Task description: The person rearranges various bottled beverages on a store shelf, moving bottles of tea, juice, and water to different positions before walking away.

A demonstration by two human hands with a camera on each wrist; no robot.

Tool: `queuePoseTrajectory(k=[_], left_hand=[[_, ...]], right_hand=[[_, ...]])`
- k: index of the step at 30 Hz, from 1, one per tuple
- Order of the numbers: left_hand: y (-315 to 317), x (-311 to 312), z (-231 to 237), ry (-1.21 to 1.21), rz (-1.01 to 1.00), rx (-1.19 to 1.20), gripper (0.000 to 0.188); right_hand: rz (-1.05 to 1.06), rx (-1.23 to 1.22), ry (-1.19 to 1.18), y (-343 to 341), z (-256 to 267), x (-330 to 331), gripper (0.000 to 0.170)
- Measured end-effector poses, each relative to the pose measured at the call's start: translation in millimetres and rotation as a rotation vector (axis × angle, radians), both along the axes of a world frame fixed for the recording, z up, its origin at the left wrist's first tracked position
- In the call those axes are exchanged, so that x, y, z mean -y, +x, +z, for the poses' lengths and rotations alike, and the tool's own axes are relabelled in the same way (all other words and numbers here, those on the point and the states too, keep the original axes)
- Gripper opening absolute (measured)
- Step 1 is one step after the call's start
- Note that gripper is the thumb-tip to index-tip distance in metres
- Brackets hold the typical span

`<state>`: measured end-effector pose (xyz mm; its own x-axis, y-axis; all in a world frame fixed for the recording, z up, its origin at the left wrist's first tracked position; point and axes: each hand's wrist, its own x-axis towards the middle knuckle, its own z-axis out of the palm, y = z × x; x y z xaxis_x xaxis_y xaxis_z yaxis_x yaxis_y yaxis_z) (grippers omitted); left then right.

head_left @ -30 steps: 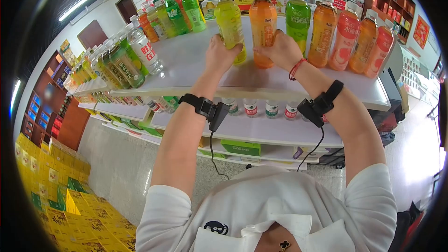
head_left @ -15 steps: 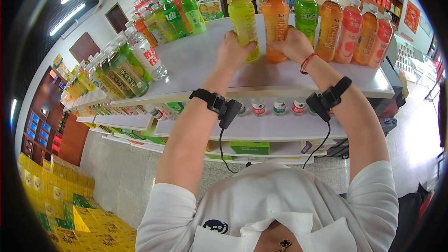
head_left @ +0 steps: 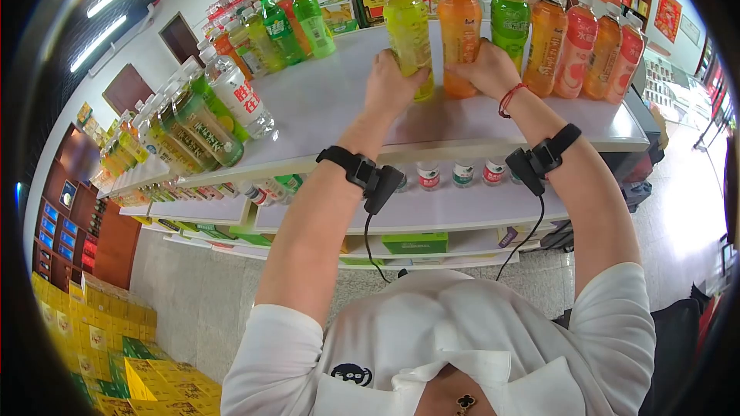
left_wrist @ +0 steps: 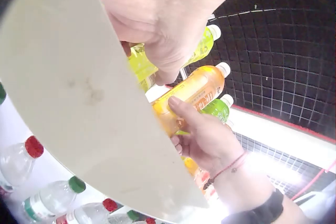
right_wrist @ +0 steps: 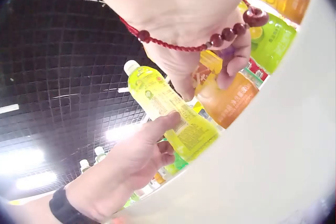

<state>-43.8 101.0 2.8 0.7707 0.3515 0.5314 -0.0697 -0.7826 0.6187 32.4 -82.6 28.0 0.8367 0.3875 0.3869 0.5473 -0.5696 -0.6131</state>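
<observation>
In the head view my left hand (head_left: 389, 86) grips the lower part of a yellow-green drink bottle (head_left: 408, 27) with a white cap. My right hand (head_left: 493, 72) holds an orange drink bottle (head_left: 460, 27) low on its body, thumb across the front. Both bottles stand upright on the white shelf top (head_left: 339, 108), a narrow gap between them. Just right of the orange one is a green-labelled bottle (head_left: 509, 23). In the right wrist view, the left thumb lies across the back label of the yellow-green bottle (right_wrist: 165, 106).
More orange and pink bottles (head_left: 576, 46) continue the row to the right. On the left stand a clear water bottle (head_left: 239, 96) and several green tea bottles (head_left: 208, 127). Small water bottles (head_left: 428, 176) sit on the shelf below. Yellow cartons (head_left: 92, 331) are stacked on the floor.
The head view has shifted, so hands and bottles appear further right and slightly higher. Both hands keep their hold on the same two bottles, which stand in the same places in the row.
</observation>
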Motion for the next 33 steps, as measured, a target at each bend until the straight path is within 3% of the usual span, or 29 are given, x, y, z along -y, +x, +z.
queuePoseTrajectory(k=[3,8,11,18,20,21,25,28,30,33], left_hand=[[0.6,-0.9,-0.9,0.073,0.018,0.015,0.063],[3.5,-3.0,-5.5,-0.002,-0.015,0.021,0.062],[-2.8,0.3,-2.5,-0.058,-0.047,0.033,0.065],[-12.7,1.8,-3.6,-0.119,-0.076,0.045,0.069],[-22.3,-1.5,-4.4,-0.067,-0.05,-0.034,0.075],[-27.7,-6.9,-5.7,-0.066,-0.04,-0.028,0.075],[-59.9,-39.4,-15.2,-0.032,-0.018,0.1,0.071],[-97.5,-80.5,-21.6,0.04,0.04,0.384,0.054],[-143.0,-103.2,-13.2,-0.163,0.041,0.311,0.046],[-192.7,-149.8,-24.7,-0.244,0.216,0.438,0.044]], right_hand=[[-0.024,-0.056,0.034,0.6,-1.8,-3.2,0.061],[-0.046,0.087,-0.043,8.0,-4.3,-3.7,0.058],[0.052,0.122,0.036,7.1,-9.0,-6.8,0.053],[0.093,0.01,0.063,3.0,-5.3,-3.8,0.048],[-0.021,0.062,0.023,-1.1,-7.7,-0.5,0.052],[-0.07,0.2,-0.028,2.6,-10.6,4.3,0.059],[-0.222,0.425,-0.13,-49.2,18.9,14.6,0.053],[-0.061,0.342,-0.033,-82.9,40.5,-5.0,0.042],[0.273,0.297,0.142,-94.2,43.0,-32.8,0.034],[0.53,0.003,0.076,-128.8,42.9,-93.7,0.036]])
